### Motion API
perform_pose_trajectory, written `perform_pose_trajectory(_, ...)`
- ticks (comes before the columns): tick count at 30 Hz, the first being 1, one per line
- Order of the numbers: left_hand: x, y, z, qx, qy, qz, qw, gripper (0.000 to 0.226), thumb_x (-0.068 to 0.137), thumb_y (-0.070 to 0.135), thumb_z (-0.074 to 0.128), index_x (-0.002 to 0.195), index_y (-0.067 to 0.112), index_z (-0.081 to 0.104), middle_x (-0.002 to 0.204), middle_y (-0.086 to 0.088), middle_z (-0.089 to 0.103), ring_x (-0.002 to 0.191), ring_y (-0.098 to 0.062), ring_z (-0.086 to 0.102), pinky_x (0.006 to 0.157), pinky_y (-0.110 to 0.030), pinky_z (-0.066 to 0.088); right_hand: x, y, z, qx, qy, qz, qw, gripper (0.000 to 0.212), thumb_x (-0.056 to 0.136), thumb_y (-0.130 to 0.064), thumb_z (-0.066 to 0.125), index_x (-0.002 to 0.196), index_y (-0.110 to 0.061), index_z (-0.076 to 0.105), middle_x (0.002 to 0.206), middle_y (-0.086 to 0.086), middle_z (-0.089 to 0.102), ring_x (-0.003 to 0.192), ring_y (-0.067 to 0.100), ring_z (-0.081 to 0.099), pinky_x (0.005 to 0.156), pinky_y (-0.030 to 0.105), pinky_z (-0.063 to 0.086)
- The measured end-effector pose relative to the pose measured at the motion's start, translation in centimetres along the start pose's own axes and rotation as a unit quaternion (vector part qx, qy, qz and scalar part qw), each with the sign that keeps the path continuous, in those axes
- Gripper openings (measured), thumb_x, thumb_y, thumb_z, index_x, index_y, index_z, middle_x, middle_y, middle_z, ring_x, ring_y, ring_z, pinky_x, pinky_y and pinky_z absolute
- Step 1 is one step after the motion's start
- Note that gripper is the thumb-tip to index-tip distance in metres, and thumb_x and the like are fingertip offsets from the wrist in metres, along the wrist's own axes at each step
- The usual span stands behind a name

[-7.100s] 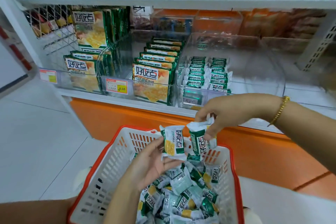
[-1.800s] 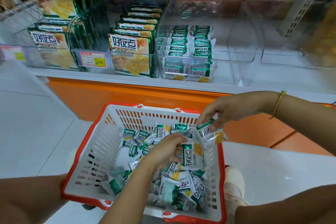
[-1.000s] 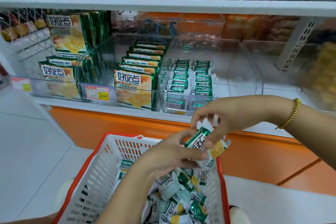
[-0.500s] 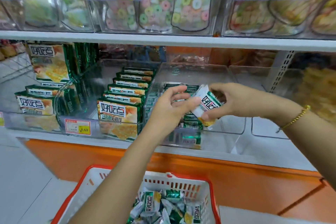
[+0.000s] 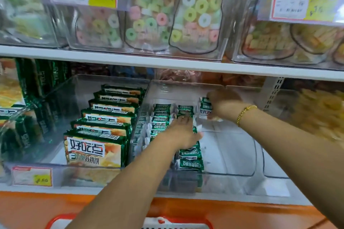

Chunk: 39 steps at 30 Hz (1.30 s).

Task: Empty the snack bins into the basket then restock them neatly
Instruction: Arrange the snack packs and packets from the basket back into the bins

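Green-and-white snack packets [image 5: 190,163] stand upright in two rows at the left of the clear bin [image 5: 230,154].

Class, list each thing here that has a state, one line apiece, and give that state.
clear bin: partly filled, right side bare.
small packets: lined in rows, left side.
held packets: gripped by right hand, at the bin's back.
left hand: flat on the rows.
basket: only rim visible.

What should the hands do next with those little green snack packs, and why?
Probably set them down at the back. The right hand grips small packets deep in the clear bin, beside two filled rows that the left hand rests on. The floor there looks bare, so a new row could start.
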<state>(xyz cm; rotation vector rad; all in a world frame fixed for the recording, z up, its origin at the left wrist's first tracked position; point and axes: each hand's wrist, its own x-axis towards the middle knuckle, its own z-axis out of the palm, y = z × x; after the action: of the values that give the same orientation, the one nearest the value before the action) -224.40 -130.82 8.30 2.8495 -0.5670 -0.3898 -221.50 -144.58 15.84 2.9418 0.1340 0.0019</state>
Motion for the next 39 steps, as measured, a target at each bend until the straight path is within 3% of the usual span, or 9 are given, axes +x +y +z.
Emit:
perform_pose_trajectory(8,-0.4,-0.8,0.8,0.015,0.022,-0.026,0.999,0.067,0.101,0.049,0.023,0.152,0.015,-0.002,0.159,-0.015,-0.005,0.147,-0.030,-0.001,0.118,-0.037,0.000,3.3,-1.2,1.9,-0.013,-0.053,0.007,0.998,0.040,0.073,-0.024,0.081,0.104,-0.002,0.067,0.101,0.011,0.067,0.093,0.025,0.063,0.071,0.025,0.049)
perform_pose_trajectory(13,-0.5,-0.9,0.8,0.013,0.029,-0.022,0.999,0.067,0.101,0.048,0.024,0.152,0.014,-0.003,0.159,-0.016,-0.006,0.147,-0.028,-0.001,0.118,-0.036,-0.002,4.4,-1.3,4.3,-0.089,-0.051,0.023,0.994,0.054,0.079,-0.026,0.073,0.127,-0.008,0.056,0.134,0.013,0.051,0.131,0.033,0.038,0.104,0.041,0.035)
perform_pose_trajectory(17,-0.6,-1.1,0.8,0.010,0.034,-0.008,0.999,0.066,0.101,0.046,0.026,0.153,0.014,0.000,0.159,-0.015,-0.004,0.147,-0.027,-0.001,0.119,-0.036,-0.002,4.2,-1.3,5.3,-0.043,-0.057,0.027,0.997,0.051,0.077,-0.012,0.074,0.125,-0.006,0.057,0.136,0.017,0.044,0.112,0.033,0.054,0.087,0.035,0.048)
perform_pose_trajectory(22,-0.5,-0.9,0.9,0.016,0.066,-0.010,0.998,0.065,0.102,0.039,0.029,0.152,0.005,0.004,0.159,-0.017,-0.002,0.147,-0.027,-0.001,0.118,-0.034,-0.002,4.0,-1.1,4.7,0.041,-0.028,0.012,0.999,0.058,0.077,0.002,0.070,0.127,-0.003,0.041,0.134,0.024,0.038,0.110,0.041,0.054,0.085,0.037,0.048)
perform_pose_trajectory(28,0.0,-0.2,1.3,0.025,0.069,0.018,0.997,0.062,0.099,0.018,0.035,0.149,-0.005,0.006,0.157,-0.022,0.002,0.146,-0.030,0.004,0.119,-0.035,0.002,3.4,-1.3,5.2,0.013,-0.060,-0.005,0.998,0.026,0.085,0.004,0.058,0.110,-0.002,0.059,0.112,0.015,0.062,0.101,0.030,0.061,0.071,0.028,0.043)
perform_pose_trajectory(31,0.1,-0.4,0.8,0.009,0.041,0.042,0.998,0.061,0.100,0.023,0.031,0.151,0.004,0.005,0.159,-0.017,-0.002,0.147,-0.026,0.000,0.119,-0.034,0.001,3.2,-1.5,4.8,0.080,-0.067,0.000,0.995,0.024,0.088,0.002,0.053,0.111,-0.005,0.054,0.106,0.010,0.058,0.098,0.029,0.058,0.066,0.026,0.038)
perform_pose_trajectory(34,0.0,-0.4,0.5,0.005,0.009,0.039,0.999,0.061,0.100,0.031,0.029,0.153,0.018,0.002,0.159,-0.011,-0.009,0.147,-0.025,-0.007,0.118,-0.036,-0.001,3.4,-1.1,4.1,0.185,-0.098,0.059,0.976,0.004,0.088,-0.002,0.053,0.087,-0.006,0.055,0.094,0.013,0.058,0.072,0.022,0.054,0.054,0.024,0.041)
perform_pose_trajectory(36,0.0,-0.3,0.7,0.000,0.004,0.026,1.000,0.061,0.100,0.033,0.027,0.152,0.022,-0.001,0.159,-0.010,-0.011,0.146,-0.025,-0.010,0.119,-0.037,-0.002,3.2,-1.1,3.7,0.293,-0.094,0.105,0.946,0.022,0.092,-0.014,0.055,0.071,-0.010,0.051,0.086,0.011,0.059,0.070,0.022,0.058,0.058,0.025,0.049)
perform_pose_trajectory(39,0.0,-0.1,1.1,0.000,0.009,0.012,1.000,0.061,0.099,0.033,0.026,0.152,0.023,-0.003,0.159,-0.009,-0.013,0.146,-0.026,-0.011,0.120,-0.038,-0.002,2.5,-2.0,3.6,0.371,-0.095,0.151,0.911,0.035,0.094,-0.033,0.056,0.068,-0.010,0.052,0.077,0.010,0.064,0.073,0.023,0.066,0.066,0.029,0.055)
